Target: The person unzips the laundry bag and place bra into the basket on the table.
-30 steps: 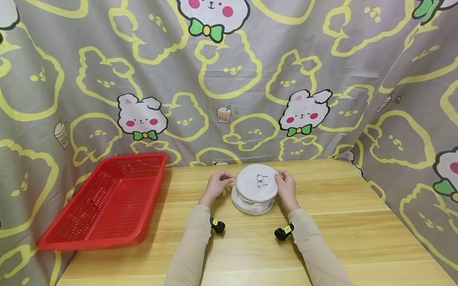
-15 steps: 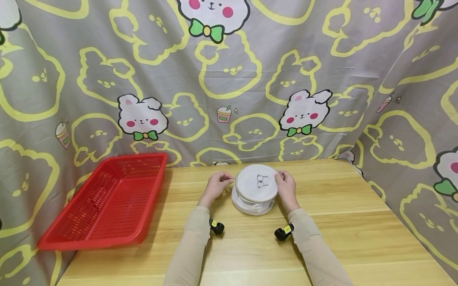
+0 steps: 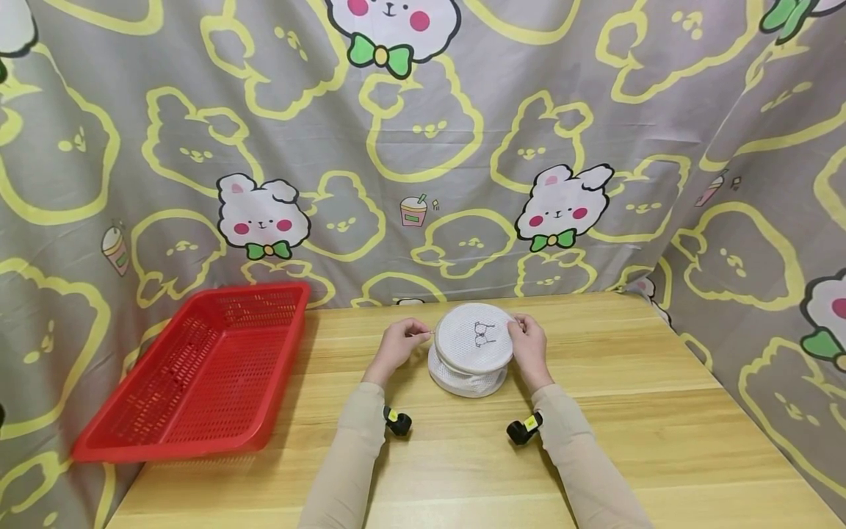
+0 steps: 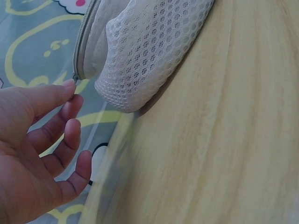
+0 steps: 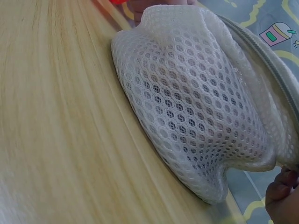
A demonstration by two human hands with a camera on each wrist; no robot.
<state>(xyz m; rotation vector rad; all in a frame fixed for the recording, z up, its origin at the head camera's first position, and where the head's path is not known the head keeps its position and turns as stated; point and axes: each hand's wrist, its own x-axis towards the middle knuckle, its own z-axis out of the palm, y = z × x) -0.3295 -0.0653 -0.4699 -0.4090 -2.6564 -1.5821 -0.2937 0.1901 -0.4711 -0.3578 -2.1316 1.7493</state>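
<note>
A round white mesh laundry bag (image 3: 465, 383) stands on the table, with a small bra-shaped motif on its flat top. A zipper (image 4: 80, 44) runs round the edge of that top. At the bag's left side, my left hand (image 3: 399, 347) pinches the zipper pull between thumb and index finger; in the left wrist view its other fingers are loosely bent. My right hand (image 3: 529, 345) grips the top's right edge, thumb over the mesh. Only part of the right hand (image 5: 284, 196) appears in the right wrist view, at the lower right. The mesh sides sag in folds.
To the left stands a red plastic basket (image 3: 264, 430) with slotted walls. The wooden table (image 3: 456, 470) ends at the back against a grey patterned curtain (image 3: 344, 132), which also hangs at both sides. A small black camera is worn on each wrist.
The left forearm has shifted very slightly to the left. Both hands keep their places on the zipper pull and the bag's edge, and the bag stays where it was.
</note>
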